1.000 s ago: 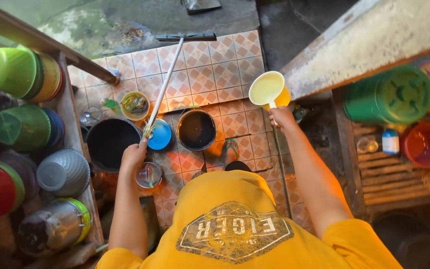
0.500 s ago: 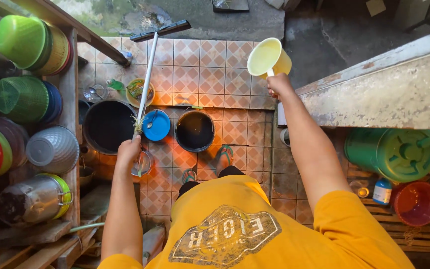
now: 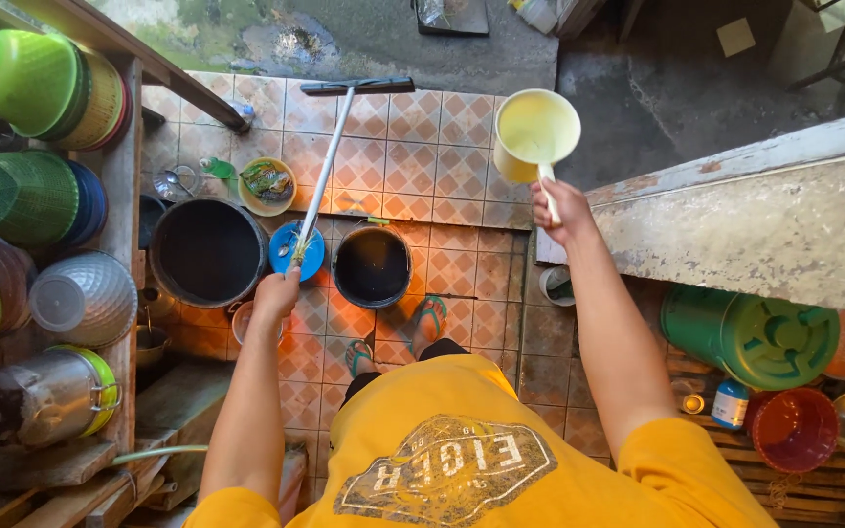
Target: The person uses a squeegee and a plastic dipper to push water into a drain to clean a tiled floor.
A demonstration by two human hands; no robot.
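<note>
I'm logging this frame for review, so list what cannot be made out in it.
Head view only:
- Yellow dipper: whether it holds water; pale inside gives no clue.
- Right hand: palm and dipper handle grip hidden by the hand's back.
- Left hand: covers the squeegee pole's end.
- Black bucket: contents too dark.
- Feet: partly hidden by the yellow shirt.

Ahead of the left grip (image 3: 276,293) the squeegee pole (image 3: 323,181) crosses bare floor tiles (image 3: 422,147), open on both sides. Just beside that grip crowd a big black tub (image 3: 205,252), a blue lid (image 3: 297,250) and a black bucket (image 3: 372,266) (tight gaps). A concrete ledge (image 3: 765,220) walls off the right grip's (image 3: 559,207) outer side.
</note>
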